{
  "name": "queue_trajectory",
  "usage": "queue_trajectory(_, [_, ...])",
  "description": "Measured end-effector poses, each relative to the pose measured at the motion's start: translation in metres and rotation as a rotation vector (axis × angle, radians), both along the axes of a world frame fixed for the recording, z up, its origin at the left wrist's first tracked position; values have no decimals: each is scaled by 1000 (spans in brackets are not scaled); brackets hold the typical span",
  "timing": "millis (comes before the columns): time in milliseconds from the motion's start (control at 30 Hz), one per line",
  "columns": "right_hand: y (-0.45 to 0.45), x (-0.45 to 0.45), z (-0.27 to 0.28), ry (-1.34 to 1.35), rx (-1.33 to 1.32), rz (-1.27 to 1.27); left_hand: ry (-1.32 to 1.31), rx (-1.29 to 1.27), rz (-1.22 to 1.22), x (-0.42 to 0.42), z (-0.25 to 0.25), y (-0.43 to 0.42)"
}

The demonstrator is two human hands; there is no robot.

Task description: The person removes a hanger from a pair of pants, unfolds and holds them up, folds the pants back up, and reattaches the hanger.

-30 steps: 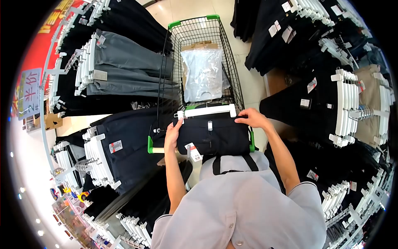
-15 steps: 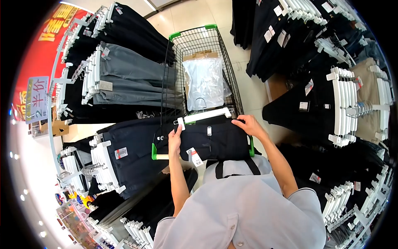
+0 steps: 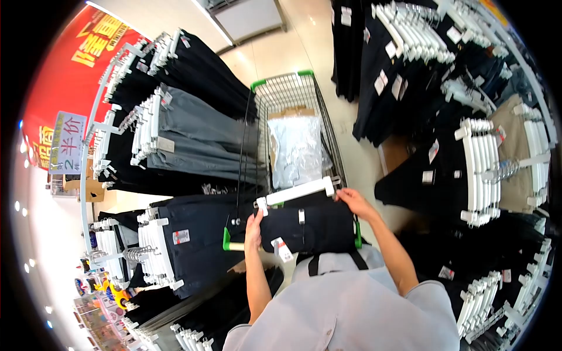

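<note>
Dark trousers (image 3: 316,231) lie folded across the handle end of the shopping cart in front of me. A white clip hanger (image 3: 298,192) runs along their upper edge, and a paper price tag (image 3: 282,248) hangs at their left. My left hand (image 3: 253,230) is closed on the left edge of the trousers, just below the hanger's left clip. My right hand (image 3: 355,203) pinches the right upper corner beside the hanger's right clip. Whether that clip grips the cloth I cannot tell.
The wire cart (image 3: 325,117) with green corners holds clear-bagged goods (image 3: 295,149) on cardboard. Racks of grey trousers (image 3: 196,137) and dark trousers (image 3: 202,234) stand close on the left. More hanging trousers (image 3: 421,181) line the right. A red banner (image 3: 64,70) hangs at the far left.
The view has shifted, so everything sits lower in it. The hanger's right end has come closer to my right hand and the trousers' corner. Both hands stay on the trousers.
</note>
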State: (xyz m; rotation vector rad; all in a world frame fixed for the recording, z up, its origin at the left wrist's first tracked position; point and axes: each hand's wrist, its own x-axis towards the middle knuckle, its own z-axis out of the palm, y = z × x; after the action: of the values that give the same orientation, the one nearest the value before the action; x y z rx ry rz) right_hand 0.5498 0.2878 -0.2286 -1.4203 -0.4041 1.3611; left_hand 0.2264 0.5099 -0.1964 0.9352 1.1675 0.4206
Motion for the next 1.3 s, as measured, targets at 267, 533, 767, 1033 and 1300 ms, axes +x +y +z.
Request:
queue_trajectory(267, [6,16,45,-84,55,414,-97,-78,-42,-1,3,3])
queue_trajectory(533, [19,27,6,-513,46,607,-169,-73,-15,-6,3,2])
queue_trajectory(767, [16,20,44,-153,14,516,-158,-52,-38,-11,12,1])
queue_trajectory(1033, [12,-4,38,-178,193,212,-189,33,-100,-20,24,2])
queue_trajectory(1300, [23,-15,56,-360,302,46,-179,68,-139,-32,17,9])
